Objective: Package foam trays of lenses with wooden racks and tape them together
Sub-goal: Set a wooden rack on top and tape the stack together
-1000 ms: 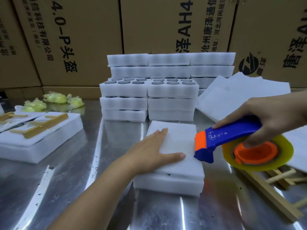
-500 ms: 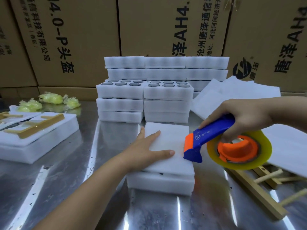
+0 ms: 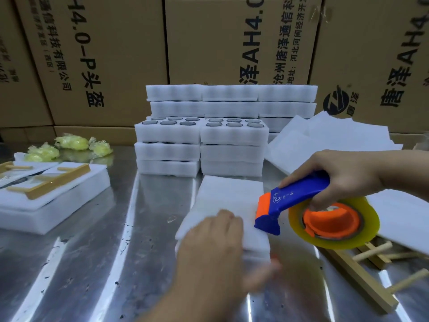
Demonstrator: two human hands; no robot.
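A white foam package (image 3: 228, 201) of stacked layers lies on the steel table (image 3: 92, 263) in front of me. My left hand (image 3: 216, 249) wraps over its near edge, fingers blurred at the near right corner. My right hand (image 3: 336, 175) grips the blue handle of a tape dispenser (image 3: 299, 203) with an orange hub and a yellowish tape roll. The dispenser's blue head touches the package's right edge. Behind stand stacks of foam trays with lenses (image 3: 202, 140). Wooden racks (image 3: 362, 275) lie at the right.
At the left, a foam tray (image 3: 46, 205) carries another wooden rack (image 3: 55, 180). Yellow wrapped bundles (image 3: 69, 145) lie behind it. Loose foam sheets (image 3: 325, 145) are piled at the right rear. Cardboard boxes (image 3: 220, 43) wall off the back.
My left hand slid from the top of the package back to its near edge. The tape dispenser's head stayed at the package's right edge.
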